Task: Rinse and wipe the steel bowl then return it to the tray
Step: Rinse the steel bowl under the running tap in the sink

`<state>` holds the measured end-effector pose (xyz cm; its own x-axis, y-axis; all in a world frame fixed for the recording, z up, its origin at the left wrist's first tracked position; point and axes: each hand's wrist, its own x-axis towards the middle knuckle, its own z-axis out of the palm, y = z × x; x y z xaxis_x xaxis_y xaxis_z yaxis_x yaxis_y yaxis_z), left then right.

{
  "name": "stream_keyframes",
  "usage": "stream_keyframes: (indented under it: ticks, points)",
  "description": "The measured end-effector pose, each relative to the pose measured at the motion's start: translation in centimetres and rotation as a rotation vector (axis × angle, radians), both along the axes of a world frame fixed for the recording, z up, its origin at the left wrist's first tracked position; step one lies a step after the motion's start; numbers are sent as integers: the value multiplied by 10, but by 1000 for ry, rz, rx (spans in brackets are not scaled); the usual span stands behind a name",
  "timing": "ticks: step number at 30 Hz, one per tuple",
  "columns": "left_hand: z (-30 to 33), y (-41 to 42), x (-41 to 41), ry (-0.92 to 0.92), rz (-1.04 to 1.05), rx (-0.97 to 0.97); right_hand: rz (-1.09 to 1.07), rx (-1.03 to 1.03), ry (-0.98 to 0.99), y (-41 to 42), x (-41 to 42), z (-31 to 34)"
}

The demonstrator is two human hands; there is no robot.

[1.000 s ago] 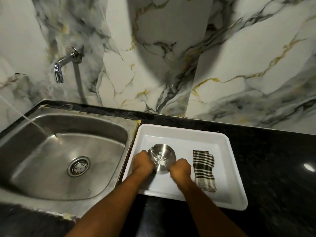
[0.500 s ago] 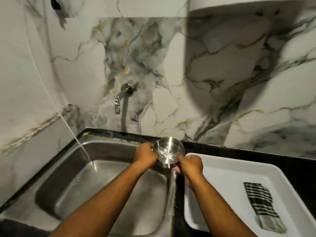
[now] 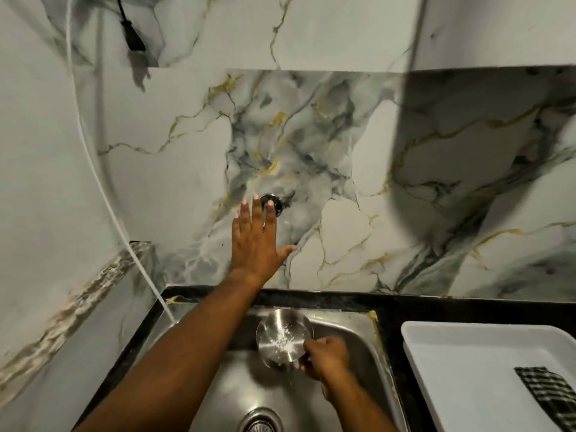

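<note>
— Over the stainless steel sink (image 3: pixel 352 335), where is the round steel bowl (image 3: pixel 284 341)?

— I see my right hand (image 3: pixel 327 357) gripping its rim; my left hand (image 3: pixel 254 241), fingers spread, reaches the chrome wall tap (image 3: pixel 271 201) directly above.

Dim light, soft blur, curved edges

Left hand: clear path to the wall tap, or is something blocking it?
Probably yes. The left hand is open, its fingertips already at the chrome wall-mounted tap, nothing between them. The round steel bowl sits lower, over the steel sink, in the right hand.
</note>
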<state>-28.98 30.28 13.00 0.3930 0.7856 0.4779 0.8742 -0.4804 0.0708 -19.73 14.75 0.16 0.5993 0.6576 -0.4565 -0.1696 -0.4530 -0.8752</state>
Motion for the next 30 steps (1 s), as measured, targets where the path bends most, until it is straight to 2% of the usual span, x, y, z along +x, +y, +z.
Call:
stream_keyframes:
  ticks: [5,10,17,23,30]
  points:
    - [-14,30,16,77,-104,32,-45,-34,-68,26,-5,-13]
    - [-18,39,15,90,-142,22,-54,-20,-16,37,-7,-22]
    - [-19,51,-12,184,-377,-20,-32,-29,-6,41,-16,-29]
    - [-20,59,-18,278,-377,89,-33,-23,26,38,-19,-22]
    - [-24,59,-19,234,-376,125,-39,14,73,37,-21,-22]
